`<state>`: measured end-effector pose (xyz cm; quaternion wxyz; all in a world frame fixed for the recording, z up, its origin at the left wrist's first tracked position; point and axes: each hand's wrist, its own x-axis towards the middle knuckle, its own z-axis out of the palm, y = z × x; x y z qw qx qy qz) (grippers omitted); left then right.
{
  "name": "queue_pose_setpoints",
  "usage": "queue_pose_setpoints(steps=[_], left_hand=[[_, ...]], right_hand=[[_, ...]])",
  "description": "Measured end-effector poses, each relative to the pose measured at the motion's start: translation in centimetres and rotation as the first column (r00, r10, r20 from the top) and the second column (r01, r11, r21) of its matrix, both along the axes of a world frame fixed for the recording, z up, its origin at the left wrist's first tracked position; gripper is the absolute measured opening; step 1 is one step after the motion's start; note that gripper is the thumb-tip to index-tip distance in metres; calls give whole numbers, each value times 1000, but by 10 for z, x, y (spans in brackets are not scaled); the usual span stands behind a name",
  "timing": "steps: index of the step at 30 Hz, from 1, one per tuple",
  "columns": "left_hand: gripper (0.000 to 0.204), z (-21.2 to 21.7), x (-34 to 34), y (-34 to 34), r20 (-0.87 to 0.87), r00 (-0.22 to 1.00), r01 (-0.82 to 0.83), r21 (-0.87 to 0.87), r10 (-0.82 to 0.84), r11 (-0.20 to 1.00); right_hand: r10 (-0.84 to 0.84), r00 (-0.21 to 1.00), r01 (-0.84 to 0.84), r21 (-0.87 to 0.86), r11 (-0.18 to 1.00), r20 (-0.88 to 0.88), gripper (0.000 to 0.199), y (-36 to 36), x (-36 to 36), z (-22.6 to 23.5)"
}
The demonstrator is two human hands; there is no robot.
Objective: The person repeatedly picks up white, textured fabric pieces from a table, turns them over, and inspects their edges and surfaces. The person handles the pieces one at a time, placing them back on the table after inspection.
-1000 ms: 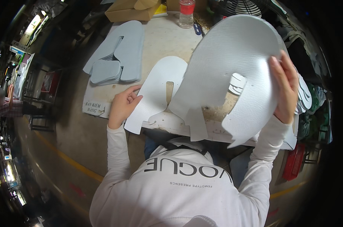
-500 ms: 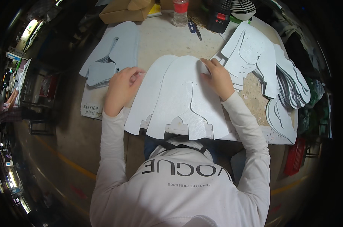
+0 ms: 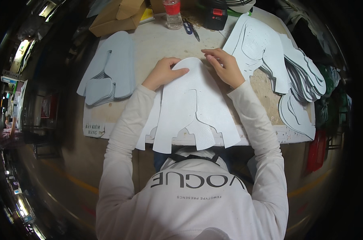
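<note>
A white arch-shaped cut piece with a leather-like grain lies before me at the table's front, its slit lower end spreading over the edge. My left hand is closed at its upper left rim, thumb on top and the other fingers partly hidden. Another such white piece shows underneath on the left, mostly covered. Beside the upper right edge, my right hand is raised with fingers apart and nothing visible in it.
A stack of grey-white cut pieces sits on the left of the table. More white stacks cover the right side. Toward the back are a cardboard box, a red-labelled bottle, a pen and a black device.
My left hand has moved right and up onto the top piece's rim. The two white pieces now overlap more, the lower one mostly covered. My right hand has lifted slightly away from the edge.
</note>
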<state>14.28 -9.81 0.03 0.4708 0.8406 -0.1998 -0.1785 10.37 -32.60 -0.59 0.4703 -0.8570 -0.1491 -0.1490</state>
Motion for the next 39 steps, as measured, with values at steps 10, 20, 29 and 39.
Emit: queue_pose_setpoints(steps=[10, 20, 29, 39], left_hand=[[37, 27, -41, -22, -365, 929, -284, -586, 65, 759], [43, 37, -49, -10, -382, 924, -266, -580, 32, 770], [41, 39, -48, -8, -380, 925, -238, -592, -7, 770], [41, 35, -45, -7, -358, 934, -220, -583, -4, 783]], right_hand=[[272, 939, -60, 680, 731, -209, 37, 31, -26, 18], [484, 784, 40, 810, 586, -388, 39, 28, -51, 45], [468, 793, -7, 762, 647, -391, 46, 26, -49, 40], [480, 754, 38, 760, 649, -448, 54, 27, -49, 36]])
